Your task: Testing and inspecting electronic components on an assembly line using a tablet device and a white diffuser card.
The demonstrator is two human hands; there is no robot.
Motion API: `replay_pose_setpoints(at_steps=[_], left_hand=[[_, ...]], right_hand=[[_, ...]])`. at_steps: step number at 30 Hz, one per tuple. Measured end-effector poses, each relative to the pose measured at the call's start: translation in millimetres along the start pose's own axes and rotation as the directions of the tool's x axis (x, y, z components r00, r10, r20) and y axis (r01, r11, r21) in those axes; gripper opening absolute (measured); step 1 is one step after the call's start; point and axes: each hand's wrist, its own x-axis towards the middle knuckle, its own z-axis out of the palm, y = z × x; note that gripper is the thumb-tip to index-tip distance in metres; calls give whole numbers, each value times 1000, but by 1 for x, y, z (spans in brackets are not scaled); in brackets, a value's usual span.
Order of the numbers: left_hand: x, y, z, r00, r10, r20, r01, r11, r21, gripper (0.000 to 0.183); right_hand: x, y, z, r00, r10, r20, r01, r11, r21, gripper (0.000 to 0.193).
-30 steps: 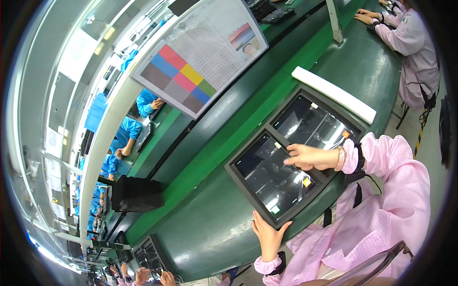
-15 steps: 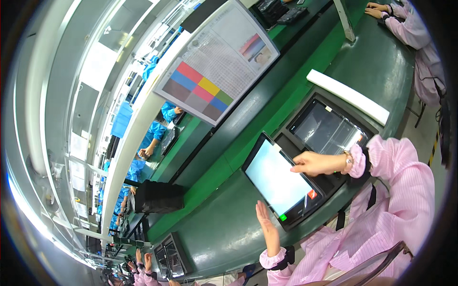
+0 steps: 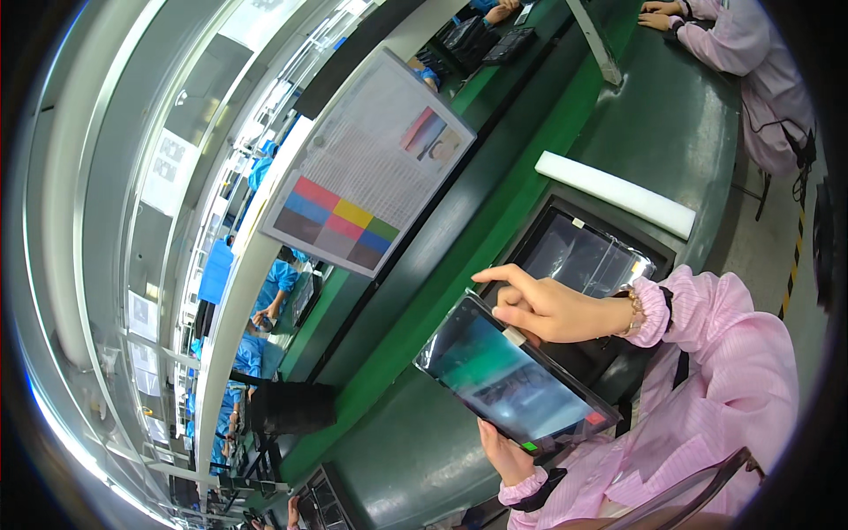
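Note:
A black tablet is tilted over the bench, its lit screen showing a dim green and blue picture. Small green and red stickers mark its near edge, and a pale tab sits on its right edge. My left hand grips the tablet's near left edge, the fingers partly hidden behind it. Above the upper right edge is my right hand, index finger stretched out, thumb apart from it and the other fingers bent. Whether a fingertip touches the tablet, I cannot tell.
Beyond my right hand, a second tablet under clear film lies in a dark tray. A white foam bar rests behind it. An instruction board hangs over the green bench. People work nearby, one in a pink sleeve at upper right.
My left hand has closed on the tablet, which is tilted up. My right hand has moved up from the screen's right side toward the top corner. The bright white screen has become a darker picture.

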Motion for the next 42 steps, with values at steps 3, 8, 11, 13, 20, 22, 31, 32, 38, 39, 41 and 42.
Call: replay_pose_setpoints(at_steps=[3,8,11,13,20,22,31,32,38,39,41,42], left_hand=[[-3,1,4,1000,-31,2,31,999,-30,42],[-5,-1,2,999,-41,4,41,998,-44,40],[-6,-2,5,999,-48,17,49,995,-87,39],[-8,-2,7,999,-39,14,40,998,-52,40],[-5,-6,2,997,42,-70,-41,999,4,38],[2,-4,5,995,63,-81,-64,998,-7,37],[54,36,53,962,268,57,-271,961,58,35],[63,45,56,961,273,52,-275,960,54,35],[100,60,53,893,151,424,-270,934,236,37],[107,64,52,875,68,479,-243,918,314,29],[123,61,46,876,17,481,-226,897,380,21],[124,65,55,883,26,469,-226,899,376,18]], right_hand=[[3,7,2,978,-187,-87,166,963,-211,39],[-3,8,9,937,-294,-189,250,941,-229,38],[-8,7,8,956,-205,-210,171,971,-169,38],[-10,3,7,961,-131,-243,112,990,-88,34],[-6,44,-14,954,297,-43,-279,930,238,24],[-9,44,-15,871,456,181,-488,768,414,37],[27,32,-8,984,44,-175,44,882,469,32],[36,28,-13,986,-5,-168,87,874,478,31],[98,13,-39,955,-193,-226,275,863,424,30],[110,14,-40,948,-215,-235,296,868,399,30],[126,16,-41,944,-238,-227,311,870,382,29],[134,22,-43,953,-198,-227,275,881,384,29]])
